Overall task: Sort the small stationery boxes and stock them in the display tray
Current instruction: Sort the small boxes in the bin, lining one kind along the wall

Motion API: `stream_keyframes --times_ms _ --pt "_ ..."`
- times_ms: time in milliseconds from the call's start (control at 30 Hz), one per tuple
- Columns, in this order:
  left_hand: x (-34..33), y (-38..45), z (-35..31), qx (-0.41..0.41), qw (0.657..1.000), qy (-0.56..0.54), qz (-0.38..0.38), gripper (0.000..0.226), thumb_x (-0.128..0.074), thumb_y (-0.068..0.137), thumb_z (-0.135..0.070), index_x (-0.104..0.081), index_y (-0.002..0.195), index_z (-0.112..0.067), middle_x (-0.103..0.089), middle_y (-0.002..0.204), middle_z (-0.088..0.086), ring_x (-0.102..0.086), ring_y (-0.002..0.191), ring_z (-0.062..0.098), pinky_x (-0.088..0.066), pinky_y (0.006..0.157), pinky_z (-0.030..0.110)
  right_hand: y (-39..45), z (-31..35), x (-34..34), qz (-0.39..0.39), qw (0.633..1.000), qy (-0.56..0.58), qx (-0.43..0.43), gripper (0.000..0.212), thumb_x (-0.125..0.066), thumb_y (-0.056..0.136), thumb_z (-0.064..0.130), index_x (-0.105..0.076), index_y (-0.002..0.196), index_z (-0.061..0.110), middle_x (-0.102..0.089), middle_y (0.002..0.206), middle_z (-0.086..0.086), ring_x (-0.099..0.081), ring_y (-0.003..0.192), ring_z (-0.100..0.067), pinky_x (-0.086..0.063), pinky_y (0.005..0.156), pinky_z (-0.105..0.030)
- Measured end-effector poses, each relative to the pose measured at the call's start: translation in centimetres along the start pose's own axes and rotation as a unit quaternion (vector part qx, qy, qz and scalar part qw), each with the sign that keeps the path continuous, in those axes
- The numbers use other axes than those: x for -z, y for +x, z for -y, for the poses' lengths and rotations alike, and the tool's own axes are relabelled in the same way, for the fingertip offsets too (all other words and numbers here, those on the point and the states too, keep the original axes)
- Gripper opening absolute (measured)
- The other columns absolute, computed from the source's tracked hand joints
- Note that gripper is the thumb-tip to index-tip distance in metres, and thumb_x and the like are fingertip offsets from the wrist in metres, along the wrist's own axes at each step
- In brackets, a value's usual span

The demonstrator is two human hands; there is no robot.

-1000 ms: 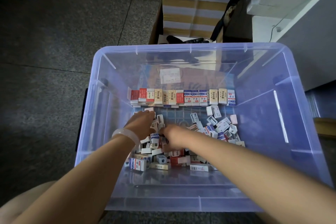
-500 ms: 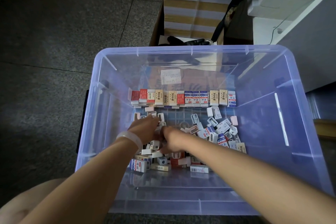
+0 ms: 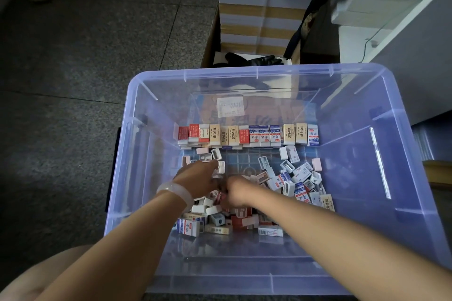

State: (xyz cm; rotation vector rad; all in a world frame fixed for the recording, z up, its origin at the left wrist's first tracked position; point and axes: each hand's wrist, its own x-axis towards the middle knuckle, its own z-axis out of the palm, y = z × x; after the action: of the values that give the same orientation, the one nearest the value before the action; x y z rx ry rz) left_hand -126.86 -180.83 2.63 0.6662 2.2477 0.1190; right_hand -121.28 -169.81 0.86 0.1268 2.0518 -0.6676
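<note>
A: Both your hands are down in the clear bin [image 3: 137, 144], working the loose pile [image 3: 296, 183] of little stationery boxes on its floor. Left hand [image 3: 195, 182], the one with the pale wristband [image 3: 175, 192], and right hand [image 3: 236, 190] meet almost knuckle to knuckle in the middle.

B: And the progress? You have one neat row [image 3: 247, 134] standing along the far side of the floor — red ones, tan ones, blue-and-white ones, shoulder to shoulder, with what looks like a second layer lying under them.

A: I judge that the smaller share. The heap is the bigger share: white sleeves, blue-and-white boxes, a few red ones, some open and showing what look like sharpeners, scattered from under your wrists out to the right.

B: So, early to middle of the job, I'd say. Plenty left to sort.

A: Now the fingers. Your left hand's fingers curl downward toward the white boxes near its tips, but whether they pinch one I cannot tell — the back of the hand covers them.

B: Same for the right. The fingers are tucked under and turned away from the camera; holding something or just raking, I can't say.

A: Whatever lies directly beneath both hands is hidden too. And no separate display tray shows anywhere; the row sits on the bin's own floor.

B: The print on the boxes is too small to read from here.
</note>
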Motion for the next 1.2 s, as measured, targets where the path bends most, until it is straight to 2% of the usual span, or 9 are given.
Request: stream_keyframes --times_ms 200,267,367,467,533,633,733,1000,1200 --pt "0.1 0.1 0.3 0.04 0.998 -0.045 -0.029 0.021 -0.056 0.092 -0.027 -0.055 0.11 -0.015 -0.06 0.096 0.003 -0.057 0.08 0.019 -0.041 0.065 0.023 -0.7 -1.0 0.7 -0.009 1.0 0.017 0.021 0.035 -0.061 0.088 0.017 -0.056 0.121 0.005 -0.061 0.114 -0.013 -0.06 0.1 -0.027 -0.045 0.073 -0.029" --pt "0.7 0.3 0.0 0.069 0.987 -0.127 -0.069 0.008 -0.058 0.09 -0.023 -0.054 0.094 -0.017 -0.058 0.089 0.002 -0.055 0.074 0.015 -0.039 0.06 0.02 -1.6 -2.0 2.4 -0.005 0.998 0.038 0.046 0.033 -0.06 0.088 0.018 -0.059 0.118 0.006 -0.063 0.112 -0.01 -0.06 0.095 -0.023 -0.045 0.074 -0.03" --pt "1.7 0.7 -0.6 0.12 0.941 -0.289 -0.131 0.019 -0.058 0.091 -0.018 -0.049 0.074 -0.019 -0.055 0.072 -0.002 -0.048 0.06 0.007 -0.034 0.048 0.019 -2.7 -4.4 5.3 -0.013 0.992 0.112 0.063 0.026 -0.057 0.09 0.024 -0.063 0.112 0.01 -0.065 0.104 -0.004 -0.06 0.085 -0.015 -0.046 0.072 -0.026" --pt "2.0 1.8 -0.7 0.168 0.851 -0.475 -0.147 0.012 -0.061 0.091 -0.017 -0.056 0.08 -0.013 -0.06 0.074 0.008 -0.05 0.049 0.009 -0.038 0.045 0.02 -3.0 -6.6 6.8 -0.09 0.945 0.313 0.035 0.02 -0.057 0.092 0.016 -0.064 0.109 0.007 -0.067 0.097 -0.007 -0.06 0.075 -0.01 -0.049 0.066 -0.02" --pt "2.1 2.5 -1.4 0.212 0.739 -0.626 -0.135 0.011 -0.063 0.09 -0.017 -0.058 0.094 -0.008 -0.06 0.075 0.01 -0.052 0.048 0.01 -0.043 0.043 0.022 -2.4 -7.2 7.1 -0.174 0.887 0.427 0.013 0.027 -0.057 0.091 0.008 -0.059 0.117 0.005 -0.068 0.093 -0.006 -0.061 0.073 -0.009 -0.052 0.07 -0.021" --pt "2.2 3.4 -2.9 0.246 0.583 -0.767 -0.105 0.013 -0.064 0.088 -0.01 -0.057 0.094 -0.001 -0.062 0.08 0.014 -0.061 0.066 0.017 -0.054 0.045 0.023 -1.2 -6.6 7.0 -0.268 0.836 0.479 -0.016 0.03 -0.058 0.09 0.005 -0.052 0.119 0.008 -0.065 0.094 -0.005 -0.064 0.081 -0.016 -0.055 0.08 -0.03" --pt "1.6 4.5 -4.5 0.244 0.512 -0.819 -0.083 0.015 -0.062 0.089 -0.008 -0.057 0.101 0.0 -0.065 0.09 0.017 -0.064 0.075 0.022 -0.056 0.048 0.025 -0.2 -5.4 6.3 -0.304 0.837 0.454 -0.034 0.026 -0.06 0.089 0.012 -0.056 0.115 0.011 -0.062 0.109 -0.001 -0.061 0.096 -0.019 -0.05 0.087 -0.032" --pt "0.8 6.3 -4.2 0.337 0.483 -0.799 -0.122 0.025 -0.07 0.084 -0.018 -0.061 0.102 -0.003 -0.06 0.074 0.012 -0.058 0.057 0.017 -0.05 0.035 0.022 1.5 -4.1 4.9 -0.296 0.85 0.433 -0.049 0.027 -0.057 0.091 0.011 -0.062 0.117 0.012 -0.064 0.116 -0.005 -0.061 0.103 -0.021 -0.049 0.095 -0.038" --pt "1.1 4.9 -4.7 0.314 0.489 -0.804 -0.125 0.024 -0.069 0.084 -0.01 -0.056 0.103 -0.003 -0.06 0.085 0.012 -0.059 0.071 0.018 -0.057 0.064 0.025 1.3 -4.8 5.1 -0.313 0.835 0.451 -0.034 0.014 -0.054 0.093 0.014 -0.065 0.102 0.016 -0.066 0.103 -0.002 -0.063 0.095 -0.019 -0.052 0.091 -0.038"
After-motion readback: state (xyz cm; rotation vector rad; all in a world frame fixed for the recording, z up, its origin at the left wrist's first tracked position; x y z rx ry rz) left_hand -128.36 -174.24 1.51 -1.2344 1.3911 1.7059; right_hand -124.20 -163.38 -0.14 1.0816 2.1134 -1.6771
